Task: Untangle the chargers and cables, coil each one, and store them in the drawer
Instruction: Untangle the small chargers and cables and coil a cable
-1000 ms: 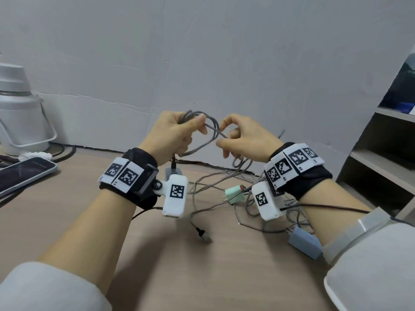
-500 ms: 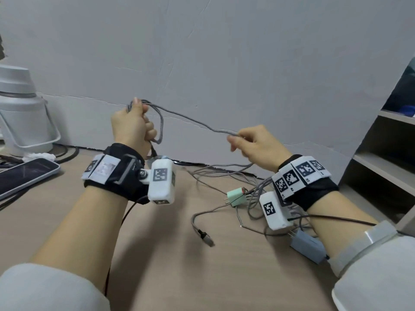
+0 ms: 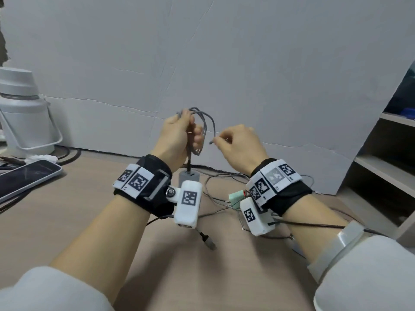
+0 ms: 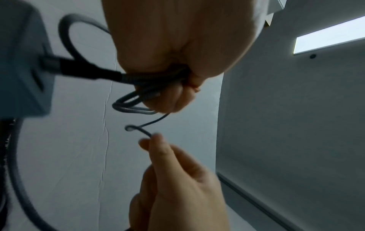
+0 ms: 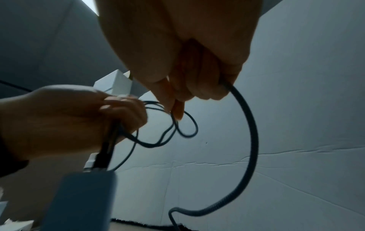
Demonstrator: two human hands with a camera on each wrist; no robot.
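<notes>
Above the table (image 3: 67, 221), in front of the wall: left hand (image 3: 177, 135) fisted round a bundle of grey cable (image 3: 203, 118) loops, several turns gathered and clamped in the fingers. Charger block (image 3: 189, 176) hangs from that cable just below the fist, clear of the table as far as the head view shows. Right hand (image 3: 238, 142) pinches the same cable between thumb and forefinger, close beside the left; the right wrist view shows a run of cable leaving under the right hand and curving down toward the table, so slack is left to take up. How much, cannot tell. Judgement: coiling of the first cable is under way, a few loops in, not finished or secured. Remaining on the table, under and beyond the right wrist: a loose tangle (image 3: 224, 198) of thin grey leads, a green plug (image 3: 238, 196) in it, and one free connector end (image 3: 207, 240) lying toward the near edge. None of these looks coiled. Drawer not in view; nothing stored as far as the pictures show. To the left, well apart: a phone (image 3: 27, 178) and a white jug (image 3: 20, 113).
</notes>
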